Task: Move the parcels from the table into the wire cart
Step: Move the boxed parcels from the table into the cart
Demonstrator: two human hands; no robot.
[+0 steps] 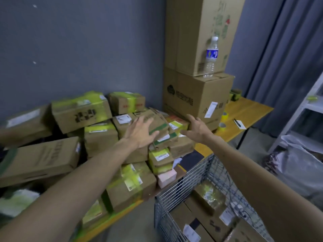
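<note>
Several taped cardboard parcels [82,110] lie heaped on the table [244,110]. On top of the heap's right side sits a brown parcel with green tape [160,124]. My left hand [139,131] is stretched out over its left side, fingers straight and spread. My right hand [197,127] is open at its right end, fingers against the cardboard there. Neither hand grips anything. At the lower right stands the wire cart [180,191], with several parcels [208,194] inside.
Two big cartons [195,95] are stacked at the back of the table, a water bottle [210,56] standing on the lower one. Yellow tape rolls [224,116] and a pen lie on the table's right end. A grey shelf and bags [300,161] stand at right.
</note>
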